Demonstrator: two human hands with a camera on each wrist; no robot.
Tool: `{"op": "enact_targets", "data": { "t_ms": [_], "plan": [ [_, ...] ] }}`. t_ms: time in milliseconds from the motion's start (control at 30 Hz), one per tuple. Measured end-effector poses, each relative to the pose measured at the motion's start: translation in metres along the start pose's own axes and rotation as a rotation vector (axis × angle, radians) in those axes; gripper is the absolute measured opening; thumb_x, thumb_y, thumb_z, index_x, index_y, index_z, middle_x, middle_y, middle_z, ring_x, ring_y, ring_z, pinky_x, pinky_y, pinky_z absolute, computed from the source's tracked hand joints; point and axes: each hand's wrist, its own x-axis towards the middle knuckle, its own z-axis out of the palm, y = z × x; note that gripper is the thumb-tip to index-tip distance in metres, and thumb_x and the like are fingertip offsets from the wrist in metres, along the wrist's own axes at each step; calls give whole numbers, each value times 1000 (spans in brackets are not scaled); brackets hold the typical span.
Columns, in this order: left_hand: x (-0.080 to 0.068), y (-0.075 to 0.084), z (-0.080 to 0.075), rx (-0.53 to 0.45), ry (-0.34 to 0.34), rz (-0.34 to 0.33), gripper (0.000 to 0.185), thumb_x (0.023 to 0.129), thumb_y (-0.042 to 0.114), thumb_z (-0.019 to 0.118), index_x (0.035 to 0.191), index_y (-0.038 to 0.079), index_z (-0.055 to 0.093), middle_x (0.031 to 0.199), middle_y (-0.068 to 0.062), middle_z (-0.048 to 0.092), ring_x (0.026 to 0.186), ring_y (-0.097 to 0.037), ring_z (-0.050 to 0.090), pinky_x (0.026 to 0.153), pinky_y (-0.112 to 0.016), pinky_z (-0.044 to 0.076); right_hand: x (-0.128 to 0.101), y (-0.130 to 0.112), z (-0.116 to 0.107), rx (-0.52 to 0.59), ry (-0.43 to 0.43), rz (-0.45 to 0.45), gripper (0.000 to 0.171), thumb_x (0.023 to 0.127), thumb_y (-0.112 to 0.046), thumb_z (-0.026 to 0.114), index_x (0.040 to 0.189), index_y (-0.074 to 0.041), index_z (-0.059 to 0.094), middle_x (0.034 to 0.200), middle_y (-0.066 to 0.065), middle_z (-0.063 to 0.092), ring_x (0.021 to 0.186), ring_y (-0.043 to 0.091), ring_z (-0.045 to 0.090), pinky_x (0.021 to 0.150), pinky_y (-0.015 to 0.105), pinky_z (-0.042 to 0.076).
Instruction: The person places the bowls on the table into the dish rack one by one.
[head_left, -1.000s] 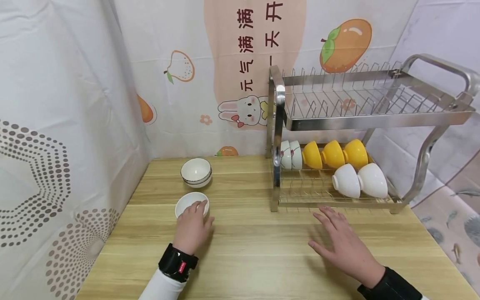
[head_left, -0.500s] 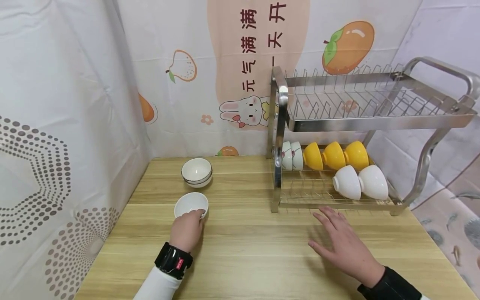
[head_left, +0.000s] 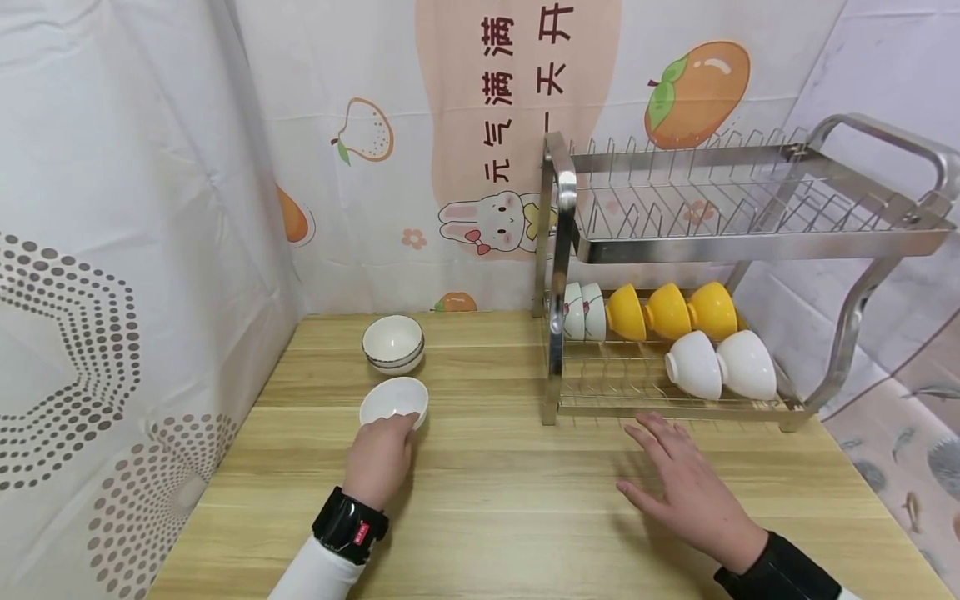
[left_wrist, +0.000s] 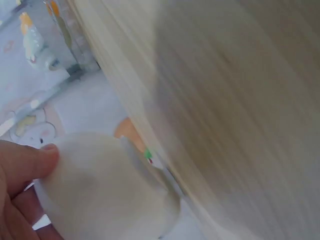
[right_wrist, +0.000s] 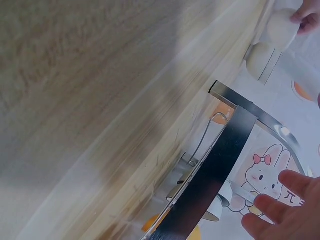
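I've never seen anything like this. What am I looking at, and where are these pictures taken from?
There is no machine arm here, just a person's two bare hands. The wide picture comes from a camera worn on the head, looking forward and down. The two tilted close-ups come from cameras worn on each wrist.

The left hand grips the rim of a white bowl. The right hand holds nothing; its fingers are spread in front of a metal rack.

Behind the gripped bowl, a small stack of bowls sits on the wooden table. The rack's lower level holds yellow bowls, white bowls and patterned bowls.
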Motion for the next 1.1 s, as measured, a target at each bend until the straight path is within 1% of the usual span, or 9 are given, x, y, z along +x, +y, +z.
{"op": "enact_targets", "data": {
  "t_ms": [167,367,467,600,767,833,933,1000,1100],
  "plan": [
    [2,17,0,-21,2,183,29,86,5,70,114,12,73,97,0,74,84,-21,67,78,-41,52,-1,-1,-1,1,10,-13,78,81,-42,80,141,-3,50,144,21,46,133,42,40,122,35,2],
    [2,48,-5,-25,-31,430,28,88,13,71,115,19,72,101,7,72,90,-13,65,83,-34,51,-2,-6,-2,6,-25,-26,76,80,-41,81,141,-6,51,145,18,47,134,40,41,122,34,6],
    [2,65,-9,-50,-60,534,25,89,17,71,114,20,72,103,8,72,93,-12,64,86,-33,50,-2,-11,-3,3,-45,-49,75,80,-41,81,141,-10,51,146,14,47,135,37,42,121,27,5],
    [1,86,-11,-80,-94,662,23,90,19,71,114,23,71,103,12,70,97,-9,62,91,-29,48,0,-19,-5,1,-24,-143,70,82,-43,79,138,-11,53,145,10,49,133,34,44,116,16,2],
    [-1,110,-10,-37,-104,829,22,91,23,72,113,27,71,102,17,68,96,-5,59,90,-24,46,3,-31,-8,39,31,-312,60,87,-43,73,134,-10,58,141,7,52,131,30,47,118,21,11],
    [-2,118,-10,-4,-101,881,24,89,25,74,113,28,70,102,18,67,95,-4,59,88,-22,46,4,-36,-9,55,31,-372,58,85,-37,75,133,-11,58,141,6,53,131,28,48,119,24,13],
    [-4,128,-11,19,-106,927,27,86,26,76,112,29,70,102,19,66,93,-4,57,85,-21,45,4,-41,-9,62,13,-448,56,81,-30,78,131,-15,59,139,5,55,129,27,50,119,26,14],
    [-5,133,-11,19,-107,946,27,86,25,76,112,30,69,103,19,66,92,-4,57,85,-20,44,3,-43,-9,66,-2,-486,45,87,-31,74,127,-16,61,136,4,57,127,25,52,119,25,14],
    [-5,140,-11,2,-106,968,24,89,23,73,112,30,69,102,20,65,94,-3,57,88,-20,44,3,-45,-8,71,-8,-535,25,97,-30,61,118,-18,63,126,1,62,120,21,55,119,28,17]
  ]
}}
